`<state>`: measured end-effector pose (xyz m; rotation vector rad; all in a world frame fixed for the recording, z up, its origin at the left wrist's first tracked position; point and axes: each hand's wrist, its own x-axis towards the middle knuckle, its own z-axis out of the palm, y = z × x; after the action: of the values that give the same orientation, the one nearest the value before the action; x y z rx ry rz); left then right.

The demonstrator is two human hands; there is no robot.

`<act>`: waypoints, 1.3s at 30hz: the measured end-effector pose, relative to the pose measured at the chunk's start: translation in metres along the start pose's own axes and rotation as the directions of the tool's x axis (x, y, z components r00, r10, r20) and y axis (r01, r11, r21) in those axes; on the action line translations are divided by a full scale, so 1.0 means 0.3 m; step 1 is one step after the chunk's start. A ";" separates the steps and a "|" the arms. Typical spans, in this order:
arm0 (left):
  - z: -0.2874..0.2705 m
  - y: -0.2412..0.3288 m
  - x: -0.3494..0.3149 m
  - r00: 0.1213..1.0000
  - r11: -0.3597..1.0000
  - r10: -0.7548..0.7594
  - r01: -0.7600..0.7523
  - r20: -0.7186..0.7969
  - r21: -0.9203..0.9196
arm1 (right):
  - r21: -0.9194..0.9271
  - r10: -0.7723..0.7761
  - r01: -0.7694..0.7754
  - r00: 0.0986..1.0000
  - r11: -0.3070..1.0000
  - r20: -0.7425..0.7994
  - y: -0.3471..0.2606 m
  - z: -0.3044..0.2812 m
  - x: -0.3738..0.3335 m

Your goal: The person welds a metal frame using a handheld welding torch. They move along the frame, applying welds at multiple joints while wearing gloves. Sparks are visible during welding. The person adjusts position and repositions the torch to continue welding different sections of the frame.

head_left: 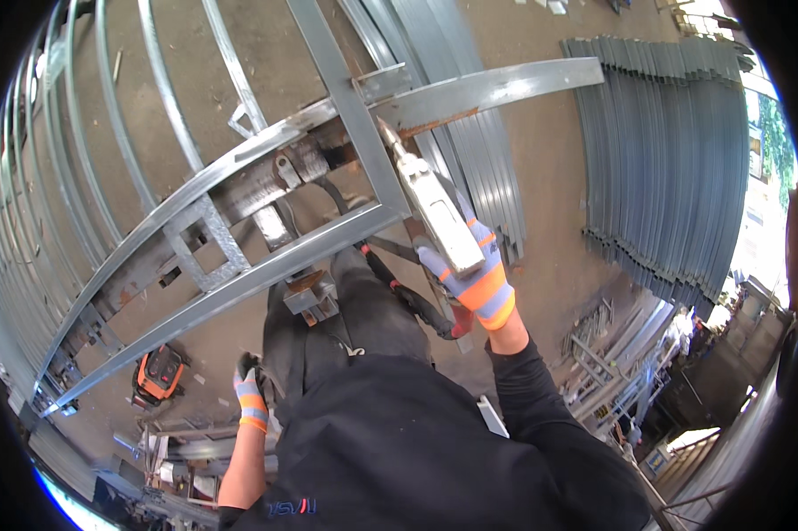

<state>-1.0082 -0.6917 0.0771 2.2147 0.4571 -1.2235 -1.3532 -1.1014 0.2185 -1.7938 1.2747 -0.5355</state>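
My right hand (477, 265), in a grey and orange glove, is closed around a silver welding gun (441, 212) with a boxy body and a narrow pointed nozzle. The nozzle tip is close to the joint where an upright square steel tube (350, 97) crosses a curved steel bar (496, 87). A dark hose with red bands (421, 305) runs below the gun beside my leg. Down by my left thigh hangs my left hand (251, 389), gloved, its dark fingers loosely apart and holding nothing that I can see.
The frame's long lower tube (231, 267) passes just in front of my legs. Many parallel bars (164, 88) fill the left. Stacked grey steel profiles (669, 159) lie at the right. An orange and black machine (160, 373) stands on the floor at lower left.
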 end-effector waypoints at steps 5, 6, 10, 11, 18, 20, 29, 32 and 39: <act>0.260 0.420 -0.432 0.354 0.465 0.669 -0.885 0.654 0.004 | -0.121 -0.141 0.138 0.990 0.983 -0.016 -0.172 -0.102 -0.173; 0.335 0.487 -0.529 0.318 0.556 0.478 -0.831 0.819 -0.001 | -0.131 -0.204 0.201 0.979 0.971 -0.010 -0.254 -0.128 -0.202; 0.711 0.321 -0.492 -0.285 0.149 0.220 -0.935 0.933 -0.321 | 0.042 -0.219 0.218 0.976 0.975 0.013 -0.506 -0.209 -0.327; 0.782 0.260 -0.458 -0.386 0.069 0.124 -0.916 0.914 -0.396 | 0.150 -0.172 0.168 0.985 0.974 0.012 -0.577 -0.230 -0.369; 0.520 0.197 -0.569 -0.362 0.006 0.138 -0.931 0.922 -0.366 | 0.403 -0.203 0.296 0.945 0.866 -0.258 -0.787 -0.489 -0.500; 0.342 0.198 -0.563 -0.283 0.018 0.282 -0.954 0.917 -0.300 | 0.310 -0.201 0.319 0.912 0.896 -0.359 -0.657 -0.559 -0.427; -0.055 0.585 -1.127 0.360 0.060 0.209 -0.933 0.909 0.355 | 0.999 0.222 0.044 0.974 0.006 -0.045 0.105 -0.175 0.028; 0.048 0.786 -1.374 0.418 0.053 0.233 -0.907 0.878 0.418 | 0.966 0.282 -0.061 0.950 -0.251 0.133 0.209 -0.093 0.026; 0.265 1.084 -1.786 0.584 -0.318 0.046 -0.760 0.810 0.567 | 0.791 0.260 -0.142 0.898 -0.595 0.356 0.265 0.039 0.101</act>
<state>-1.1664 -1.0092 0.5998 2.1781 -2.3009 -1.7076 -1.3764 -1.1340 0.1427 0.3520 0.4618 -0.9851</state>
